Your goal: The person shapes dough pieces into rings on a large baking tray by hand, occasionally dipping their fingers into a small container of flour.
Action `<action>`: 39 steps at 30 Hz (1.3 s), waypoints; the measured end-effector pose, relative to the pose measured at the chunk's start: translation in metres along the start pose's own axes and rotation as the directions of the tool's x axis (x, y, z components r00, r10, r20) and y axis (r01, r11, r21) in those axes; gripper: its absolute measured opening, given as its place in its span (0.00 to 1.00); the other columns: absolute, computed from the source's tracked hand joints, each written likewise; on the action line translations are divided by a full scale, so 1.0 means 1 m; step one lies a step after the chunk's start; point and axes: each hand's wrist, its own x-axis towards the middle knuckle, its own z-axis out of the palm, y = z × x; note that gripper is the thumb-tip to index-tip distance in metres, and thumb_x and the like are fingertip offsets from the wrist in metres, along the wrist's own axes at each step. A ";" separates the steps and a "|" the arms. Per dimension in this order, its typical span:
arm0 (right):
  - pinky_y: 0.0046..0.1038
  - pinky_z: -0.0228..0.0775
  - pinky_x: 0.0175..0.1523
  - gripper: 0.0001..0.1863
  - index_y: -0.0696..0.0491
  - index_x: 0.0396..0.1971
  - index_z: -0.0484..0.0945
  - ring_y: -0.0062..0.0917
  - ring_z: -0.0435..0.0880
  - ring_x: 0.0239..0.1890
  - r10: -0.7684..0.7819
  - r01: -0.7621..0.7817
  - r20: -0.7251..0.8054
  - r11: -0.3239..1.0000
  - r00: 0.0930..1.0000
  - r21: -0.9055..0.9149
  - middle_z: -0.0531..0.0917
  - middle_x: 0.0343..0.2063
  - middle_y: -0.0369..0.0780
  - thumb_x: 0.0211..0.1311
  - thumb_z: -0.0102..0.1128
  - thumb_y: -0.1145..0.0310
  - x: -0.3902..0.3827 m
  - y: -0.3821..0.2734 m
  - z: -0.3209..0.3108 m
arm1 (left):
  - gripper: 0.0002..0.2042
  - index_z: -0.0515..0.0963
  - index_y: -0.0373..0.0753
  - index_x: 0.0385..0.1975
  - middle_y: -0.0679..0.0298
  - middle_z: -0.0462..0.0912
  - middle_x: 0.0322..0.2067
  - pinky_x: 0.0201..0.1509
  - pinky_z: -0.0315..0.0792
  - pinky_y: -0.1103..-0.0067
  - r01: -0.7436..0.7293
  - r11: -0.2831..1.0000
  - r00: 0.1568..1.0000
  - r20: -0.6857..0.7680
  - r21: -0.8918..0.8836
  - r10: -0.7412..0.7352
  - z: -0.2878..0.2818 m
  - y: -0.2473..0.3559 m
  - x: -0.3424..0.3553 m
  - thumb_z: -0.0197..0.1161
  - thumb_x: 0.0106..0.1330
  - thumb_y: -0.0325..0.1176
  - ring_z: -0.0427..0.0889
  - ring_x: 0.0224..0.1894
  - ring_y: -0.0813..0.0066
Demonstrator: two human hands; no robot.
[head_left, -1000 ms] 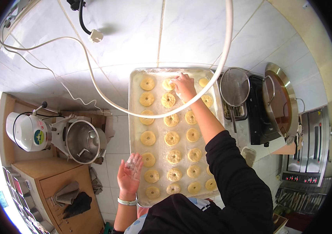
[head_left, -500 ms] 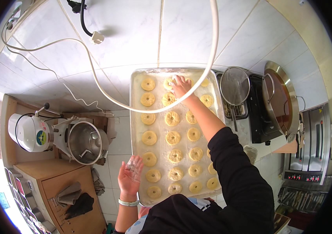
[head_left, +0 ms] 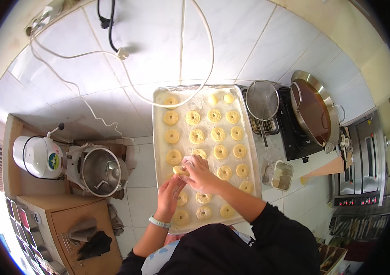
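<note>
Over the left-middle part of a large floured metal tray (head_left: 253, 201), my two hands meet on a small pale piece of dough (head_left: 179, 170). My left hand (head_left: 170, 191) pinches it from the near side with thumb and fingertips. Floury fingers of my right hand (head_left: 197, 173) close on it from the right. Whether this piece has a hole cannot be seen. Rows of flattened dough rings (head_left: 197, 136) lie on the tray, some partly under my hands. Two rounder dough balls (head_left: 229, 98) sit at its far right.
A mesh strainer (head_left: 262, 100) rests right of the tray, beside a black stove with a wide pan of brown liquid (head_left: 314, 112). A plastic container (head_left: 281, 175) stands nearer. At left is a stand mixer with a steel bowl (head_left: 103, 170). A white cable (head_left: 211, 50) hangs across the tray's far end.
My right hand has come back from the tray's far end with a dough piece, leaving a bare spot there. My left hand, open before, has moved in and closed on the dough. The view has shifted.
</note>
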 end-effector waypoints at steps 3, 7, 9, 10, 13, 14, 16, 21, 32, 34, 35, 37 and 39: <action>0.42 0.52 0.55 0.19 0.55 0.42 0.69 0.40 0.62 0.55 -0.008 -0.042 -0.219 0.973 0.976 -0.225 0.67 0.48 0.46 0.49 0.60 0.67 -0.031 -0.048 -0.005 | 0.15 0.74 0.28 0.40 0.60 0.79 0.36 0.50 0.71 0.80 0.071 0.997 0.996 0.058 -0.020 -0.070 -0.004 -0.005 -0.010 0.56 0.65 0.36 0.78 0.41 0.75; 0.42 0.52 0.54 0.20 0.54 0.43 0.69 0.41 0.62 0.55 0.024 -0.111 -0.301 0.954 0.953 -0.278 0.66 0.51 0.46 0.50 0.60 0.67 -0.058 -0.079 0.011 | 0.10 0.76 0.30 0.34 0.66 0.79 0.28 0.40 0.71 0.85 0.017 0.996 1.000 0.011 0.091 -0.018 0.002 -0.002 -0.033 0.59 0.63 0.33 0.76 0.32 0.83; 0.41 0.52 0.55 0.21 0.55 0.45 0.69 0.42 0.63 0.56 0.013 -0.184 -0.370 0.884 0.929 -0.430 0.66 0.54 0.46 0.49 0.60 0.67 -0.073 -0.097 0.013 | 0.09 0.77 0.31 0.33 0.66 0.79 0.27 0.38 0.70 0.87 -0.017 0.996 1.000 0.008 0.083 0.017 0.001 -0.004 -0.050 0.60 0.62 0.32 0.76 0.31 0.84; 0.41 0.52 0.55 0.21 0.55 0.45 0.69 0.42 0.63 0.56 0.013 -0.187 -0.374 0.882 0.927 -0.433 0.66 0.54 0.46 0.49 0.60 0.67 -0.079 -0.107 0.012 | 0.10 0.76 0.30 0.35 0.65 0.79 0.30 0.38 0.70 0.85 -0.070 0.991 0.996 0.059 0.116 0.064 -0.002 -0.007 -0.055 0.59 0.63 0.33 0.76 0.32 0.82; 0.42 0.50 0.58 0.18 0.57 0.43 0.70 0.40 0.60 0.60 0.061 -0.183 -0.362 0.931 0.930 -0.315 0.64 0.57 0.46 0.51 0.56 0.68 -0.094 -0.137 0.004 | 0.12 0.75 0.30 0.38 0.64 0.80 0.33 0.39 0.69 0.84 -0.072 0.987 0.985 0.168 0.146 0.047 -0.009 -0.001 -0.078 0.56 0.65 0.35 0.77 0.34 0.81; 0.41 0.53 0.58 0.17 0.57 0.43 0.69 0.39 0.63 0.58 0.004 -0.107 -0.379 0.962 0.925 -0.251 0.67 0.55 0.46 0.53 0.56 0.69 -0.099 -0.140 0.005 | 0.13 0.75 0.31 0.39 0.64 0.80 0.33 0.40 0.69 0.85 -0.031 0.989 0.976 0.219 0.147 -0.002 -0.009 0.005 -0.085 0.55 0.66 0.36 0.77 0.35 0.82; 0.41 0.56 0.59 0.16 0.58 0.44 0.69 0.39 0.66 0.57 -0.039 -0.040 -0.400 0.982 0.915 -0.186 0.69 0.53 0.46 0.55 0.55 0.70 -0.104 -0.140 0.009 | 0.14 0.75 0.31 0.40 0.65 0.80 0.34 0.42 0.68 0.84 -0.099 0.978 0.961 0.273 0.185 0.046 -0.004 0.015 -0.098 0.54 0.67 0.38 0.76 0.38 0.82; 0.26 0.71 0.51 0.15 0.61 0.45 0.69 0.28 0.79 0.46 0.417 -0.099 -0.291 0.699 0.861 0.709 0.77 0.43 0.45 0.57 0.54 0.78 -0.089 -0.135 0.014 | 0.12 0.75 0.31 0.41 0.63 0.81 0.36 0.43 0.71 0.84 -0.211 0.877 0.932 0.360 0.433 0.046 -0.018 0.034 -0.095 0.58 0.63 0.32 0.78 0.38 0.80; 0.20 0.71 0.45 0.15 0.63 0.44 0.74 0.20 0.78 0.39 0.303 -0.044 -0.301 0.767 0.904 0.641 0.79 0.39 0.42 0.55 0.59 0.79 -0.086 -0.150 0.014 | 0.12 0.76 0.28 0.40 0.62 0.81 0.35 0.43 0.73 0.84 -0.100 0.989 0.941 0.333 0.108 0.058 -0.027 0.043 -0.100 0.64 0.58 0.25 0.79 0.36 0.79; 0.19 0.71 0.44 0.14 0.62 0.43 0.75 0.19 0.78 0.38 0.381 -0.080 -0.235 0.653 0.894 0.753 0.80 0.39 0.41 0.55 0.60 0.78 -0.092 -0.153 0.013 | 0.12 0.76 0.29 0.40 0.62 0.81 0.35 0.43 0.73 0.84 -0.072 0.983 0.943 0.333 0.167 0.012 -0.033 0.043 -0.103 0.63 0.58 0.26 0.79 0.36 0.78; 0.18 0.71 0.43 0.13 0.62 0.42 0.76 0.19 0.78 0.37 0.443 -0.109 -0.159 0.520 0.882 0.847 0.80 0.39 0.41 0.55 0.60 0.78 -0.094 -0.154 0.012 | 0.12 0.76 0.29 0.40 0.62 0.81 0.35 0.42 0.73 0.84 -0.080 0.986 0.948 0.317 0.148 0.029 -0.036 0.042 -0.104 0.63 0.58 0.26 0.79 0.36 0.78; 0.18 0.71 0.43 0.13 0.63 0.42 0.76 0.18 0.79 0.37 0.461 -0.121 -0.168 0.533 0.871 0.838 0.80 0.38 0.40 0.55 0.60 0.77 -0.095 -0.157 0.010 | 0.12 0.76 0.29 0.40 0.62 0.81 0.35 0.41 0.73 0.84 -0.089 0.987 0.951 0.307 0.132 0.045 -0.039 0.042 -0.105 0.63 0.59 0.27 0.79 0.36 0.78; 0.18 0.71 0.42 0.13 0.63 0.41 0.76 0.18 0.78 0.38 0.407 -0.055 -0.258 0.616 0.876 0.786 0.80 0.38 0.40 0.56 0.60 0.76 -0.097 -0.154 0.016 | 0.11 0.77 0.29 0.39 0.62 0.81 0.34 0.40 0.74 0.83 0.001 0.984 0.917 0.394 0.177 -0.072 -0.034 0.041 -0.106 0.63 0.59 0.28 0.79 0.35 0.78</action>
